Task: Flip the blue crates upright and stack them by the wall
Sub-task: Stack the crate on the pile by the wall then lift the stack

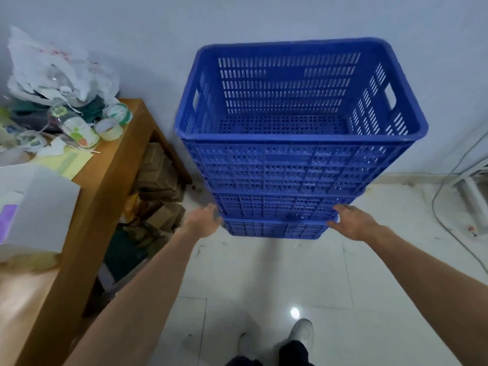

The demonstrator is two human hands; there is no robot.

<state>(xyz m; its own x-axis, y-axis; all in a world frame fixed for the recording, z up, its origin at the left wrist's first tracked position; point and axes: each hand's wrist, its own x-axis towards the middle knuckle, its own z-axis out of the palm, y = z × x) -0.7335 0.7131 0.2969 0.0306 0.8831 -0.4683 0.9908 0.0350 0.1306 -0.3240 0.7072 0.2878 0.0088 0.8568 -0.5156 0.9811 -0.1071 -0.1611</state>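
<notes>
Three blue slotted plastic crates stand nested in an upright stack against the pale wall. The top crate [298,165] is open and empty, with handle holes in both ends. Below it the middle crate [277,206] and the bottom crate [274,229] show only their front bands. My left hand [204,220] rests at the left front corner of the lower crates, fingers curled against the edge. At the right front corner my right hand [352,221] lies with its fingers spread and touching the rim. Neither hand clearly grips a crate.
A wooden table [111,180] stands left of the stack, cluttered with plastic bags [52,67], tape rolls [112,122] and papers. Cardboard boxes [158,186] are piled beneath it. Cables [449,186] and a white frame lie at the right on the tiled floor [264,281]. My shoes show below.
</notes>
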